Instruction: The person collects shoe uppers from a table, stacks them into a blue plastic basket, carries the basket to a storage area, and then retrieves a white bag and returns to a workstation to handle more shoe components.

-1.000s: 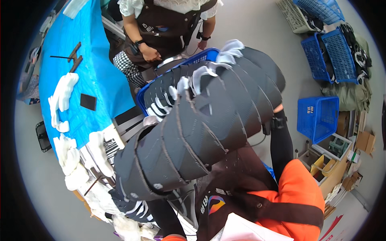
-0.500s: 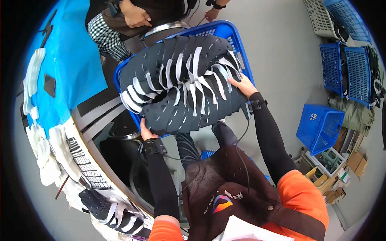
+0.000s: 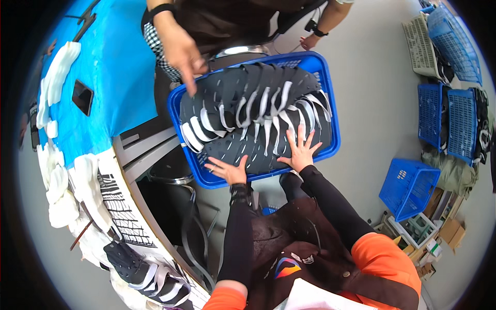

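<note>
Two overlapping rows of black fabric pieces with white straps (image 3: 248, 106) fill a blue plastic basket (image 3: 335, 124). On the near row, towards its left end, rests my left hand (image 3: 232, 170) with its fingers spread. My right hand (image 3: 301, 150) lies further right on the same row, fingers splayed and pointing away from me. Neither hand grips anything. The straps face the middle, where the two rows meet. A co-worker's hand (image 3: 183, 57) reaches over the far left corner of the basket, one finger pointing down at the pieces.
On the left, a table with a blue cover (image 3: 132, 77) bears a phone (image 3: 82, 97) and white padded strips (image 3: 59, 70). Another strapped black piece (image 3: 150, 276) lies at its near end. More baskets (image 3: 411, 186) and cartons (image 3: 450, 232) stand along the right.
Both hands have let go of the stack's ends and now lie spread on the near row. The pieces sit lower inside the basket. The co-worker's hand has come in over them.
</note>
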Motion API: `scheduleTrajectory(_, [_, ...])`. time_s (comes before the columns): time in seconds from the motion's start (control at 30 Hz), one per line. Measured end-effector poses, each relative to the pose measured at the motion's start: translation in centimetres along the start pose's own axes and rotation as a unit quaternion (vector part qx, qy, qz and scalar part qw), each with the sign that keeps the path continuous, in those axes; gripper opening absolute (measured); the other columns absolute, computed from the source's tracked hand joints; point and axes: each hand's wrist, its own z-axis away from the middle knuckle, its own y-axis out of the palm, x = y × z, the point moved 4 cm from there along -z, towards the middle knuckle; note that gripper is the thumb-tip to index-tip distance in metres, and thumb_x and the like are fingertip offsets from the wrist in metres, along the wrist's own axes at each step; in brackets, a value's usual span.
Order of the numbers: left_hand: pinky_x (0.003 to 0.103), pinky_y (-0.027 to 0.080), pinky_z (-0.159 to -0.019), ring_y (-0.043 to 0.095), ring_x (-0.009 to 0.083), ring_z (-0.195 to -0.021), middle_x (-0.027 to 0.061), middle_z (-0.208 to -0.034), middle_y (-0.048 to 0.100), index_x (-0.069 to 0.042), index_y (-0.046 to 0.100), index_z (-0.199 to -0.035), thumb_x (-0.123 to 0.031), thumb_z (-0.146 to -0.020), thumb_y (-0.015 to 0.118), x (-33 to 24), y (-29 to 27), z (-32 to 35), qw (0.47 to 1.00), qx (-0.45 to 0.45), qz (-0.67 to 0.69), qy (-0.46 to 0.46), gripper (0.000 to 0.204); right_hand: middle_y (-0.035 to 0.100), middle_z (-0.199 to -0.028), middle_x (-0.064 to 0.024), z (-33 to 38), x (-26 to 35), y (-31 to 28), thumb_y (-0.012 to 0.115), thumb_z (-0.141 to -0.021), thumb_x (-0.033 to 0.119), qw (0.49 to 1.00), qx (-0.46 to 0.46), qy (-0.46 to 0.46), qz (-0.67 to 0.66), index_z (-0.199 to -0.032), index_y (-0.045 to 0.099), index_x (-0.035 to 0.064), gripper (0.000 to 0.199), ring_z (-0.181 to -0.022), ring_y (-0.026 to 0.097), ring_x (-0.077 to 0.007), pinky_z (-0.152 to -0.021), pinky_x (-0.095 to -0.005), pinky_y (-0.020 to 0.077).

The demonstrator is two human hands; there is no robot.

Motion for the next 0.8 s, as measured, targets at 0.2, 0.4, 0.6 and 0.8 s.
scheduleTrajectory(0.2, [0.056,0.038,-0.107,0.034,0.0608,-0.131,0.0355,-0.156,-0.001,-0.008,-0.006,-0.156,-0.053,-0.061,0.088,2.0,-7.1,1.5,0.995,0.064,0.023,-0.074,0.14,0.001,-0.164,-0.0131,5.0,3.5,-3.8,0.077,-0.064,0.067,0.998,0.059,0.021,0.002,-0.157,0.017,0.031,0.117,-0.143,0.006,-0.0566,-0.097,-0.0817,0.022])
scheduleTrajectory(0.4, [0.047,0.033,-0.113,0.036,0.0501,-0.135,0.0348,-0.153,0.019,0.001,0.005,-0.154,-0.057,-0.065,0.084,8.5,-34.2,14.6,0.987,0.133,0.08,-0.05,0.132,0.004,-0.163,-0.0159,24.7,11.5,-21.4,0.084,-0.065,0.055,0.988,0.146,-0.023,-0.04,-0.154,0.028,0.0259,0.109,-0.144,0.009,-0.053,-0.1,-0.0761,0.0282])
scheduleTrajectory(0.6, [0.039,0.042,-0.106,0.05,0.0401,-0.128,0.0318,-0.139,0.047,0.004,0.026,-0.149,-0.052,-0.077,0.078,8.3,-61.4,26.1,0.975,0.091,0.198,0.054,0.106,0.054,-0.127,-0.0236,37.8,16.6,-33.0,0.076,-0.075,0.03,0.968,-0.029,-0.207,-0.138,-0.117,0.061,0.001,0.053,-0.121,0.048,-0.0417,-0.102,-0.0451,0.0426])
scheduleTrajectory(0.8, [0.039,0.046,-0.099,0.057,0.0365,-0.121,0.0325,-0.134,0.052,0.007,0.028,-0.147,-0.042,-0.075,0.084,16.2,-74.6,27.5,0.935,-0.027,0.349,-0.062,0.104,0.063,-0.109,-0.0221,38.8,31.7,-44.9,0.076,-0.08,0.033,0.902,-0.012,-0.351,-0.253,-0.116,0.061,-0.0035,0.054,-0.105,0.06,-0.0381,-0.093,-0.0416,0.0481])
